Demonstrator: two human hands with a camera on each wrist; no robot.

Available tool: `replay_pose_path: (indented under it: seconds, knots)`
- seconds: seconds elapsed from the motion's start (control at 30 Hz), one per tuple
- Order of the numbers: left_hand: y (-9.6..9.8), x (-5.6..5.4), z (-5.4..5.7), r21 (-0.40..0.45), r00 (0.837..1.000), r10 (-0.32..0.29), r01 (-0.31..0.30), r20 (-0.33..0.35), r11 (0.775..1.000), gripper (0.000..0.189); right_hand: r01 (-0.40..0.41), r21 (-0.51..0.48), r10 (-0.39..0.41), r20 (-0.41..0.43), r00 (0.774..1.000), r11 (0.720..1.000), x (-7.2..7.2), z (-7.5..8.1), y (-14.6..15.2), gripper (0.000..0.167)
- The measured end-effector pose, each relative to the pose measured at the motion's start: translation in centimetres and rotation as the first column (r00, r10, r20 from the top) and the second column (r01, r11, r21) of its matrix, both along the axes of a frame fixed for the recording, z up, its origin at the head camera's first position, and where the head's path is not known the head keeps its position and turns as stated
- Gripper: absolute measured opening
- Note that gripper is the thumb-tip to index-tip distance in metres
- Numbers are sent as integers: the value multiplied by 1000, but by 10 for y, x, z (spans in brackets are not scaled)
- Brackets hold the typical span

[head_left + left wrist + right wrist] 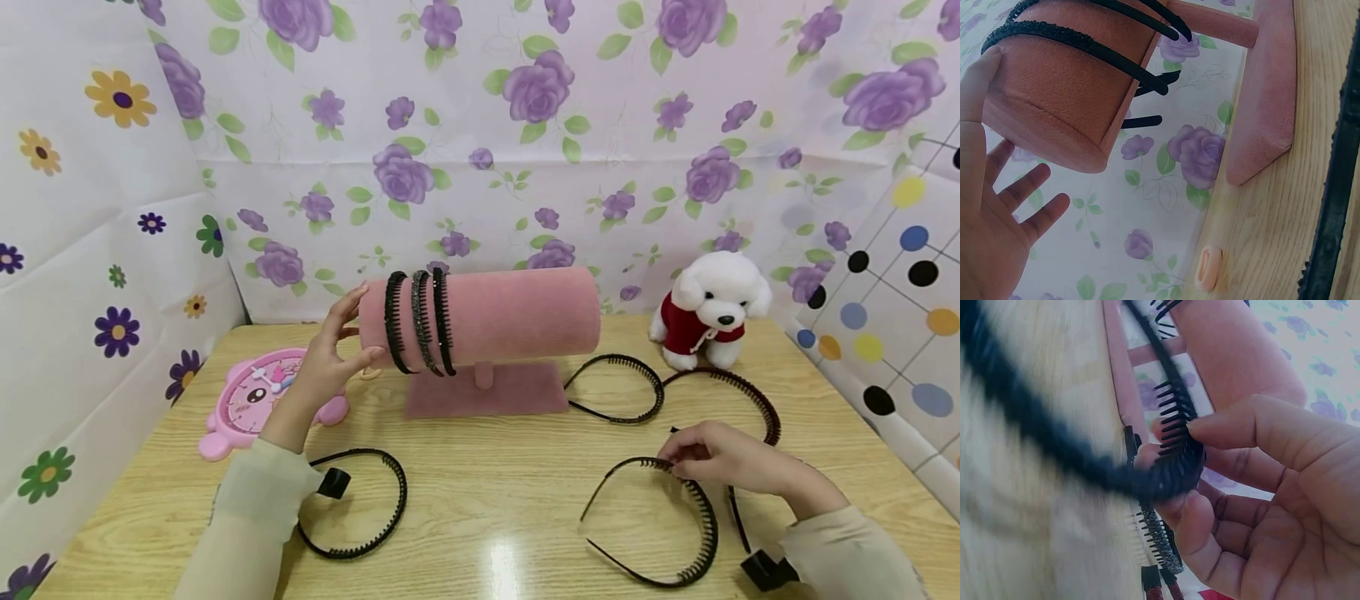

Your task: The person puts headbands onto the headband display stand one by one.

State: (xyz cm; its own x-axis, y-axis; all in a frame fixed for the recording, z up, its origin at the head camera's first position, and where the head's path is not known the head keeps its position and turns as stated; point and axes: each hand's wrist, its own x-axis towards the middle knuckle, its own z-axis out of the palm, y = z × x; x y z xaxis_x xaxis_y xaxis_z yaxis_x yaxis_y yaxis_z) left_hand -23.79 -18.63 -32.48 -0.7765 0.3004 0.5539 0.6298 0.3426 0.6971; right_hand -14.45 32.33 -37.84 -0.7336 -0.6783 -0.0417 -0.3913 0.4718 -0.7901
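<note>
A pink padded headband stand [517, 312] stands on the table, with three dark toothed headbands [393, 321] around the left part of its roll. My left hand [333, 350] holds the roll's left end; in the left wrist view the thumb lies against the roll while other fingers spread out beneath it. At the front right, my right hand [723, 458] pinches a black toothed headband [711, 521] between thumb and fingers. In the right wrist view the comb teeth of that headband [1175, 425] point inward, and part of its band is blurred.
Another black headband [403, 492] lies below my left forearm. A black headband [660, 392] and a dark reddish one [768, 408] lie right of the stand's base. A pink toy clock [255, 396] is at left, a white plush dog [701, 325] at back right. Patterned cloths surround the table.
</note>
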Motion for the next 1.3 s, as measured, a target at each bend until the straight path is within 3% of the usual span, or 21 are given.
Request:
replay_pose_path:
  seconds: [0.3,0.63,0.97,1.07,1.3]
  knots:
    - [-1,1,2,-10,1000,4,-4,-2,1000,79,68,12,-69,57,996,998,3,5,-3,20]
    - [-2,0,2,-22,1000,12,-12,-2,1000,78,70,-21,-69,42,997,997,4,12,-3,22]
    - [-11,-22,-23,-9,1000,21,-21,-9,1000,85,90,-51,-89,31,996,995,4,30,-7,23]
    - [-10,-20,-22,-4,1000,15,-15,0,1000,85,106,-51,-106,-5,994,993,4,34,-10,21]
    - [-1,1,0,-9,1000,-7,7,1,1000,78,167,-25,-168,-46,985,986,5,45,-16,22]
